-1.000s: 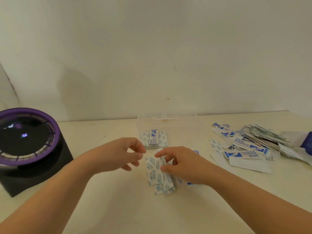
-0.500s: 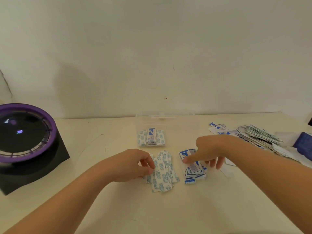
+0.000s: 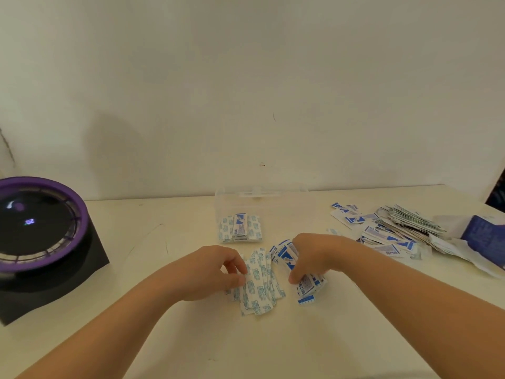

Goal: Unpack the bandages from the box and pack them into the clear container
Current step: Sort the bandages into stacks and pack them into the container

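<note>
A clear container [image 3: 287,206] stands at the table's back centre with a small stack of bandages [image 3: 240,227] in its left part. In front of it lies a loose pile of pale-blue printed bandages [image 3: 261,285]; my left hand [image 3: 216,272] pinches its left edge with thumb and fingers. Just to the right is a pile of dark-blue printed bandages [image 3: 306,287], and my right hand [image 3: 311,255] curls over it, fingers gripping the stack. The blue bandage box [image 3: 483,236] lies at the far right.
A large heap of bandage wrappers [image 3: 393,231] spreads across the right of the table, next to the box. A black device with a purple ring [image 3: 41,233] sits at the left edge. The wall stands right behind the container.
My right hand went from the pale pile to the dark-blue pile and now curls round it. My left hand came down onto the pale pile's left edge.
</note>
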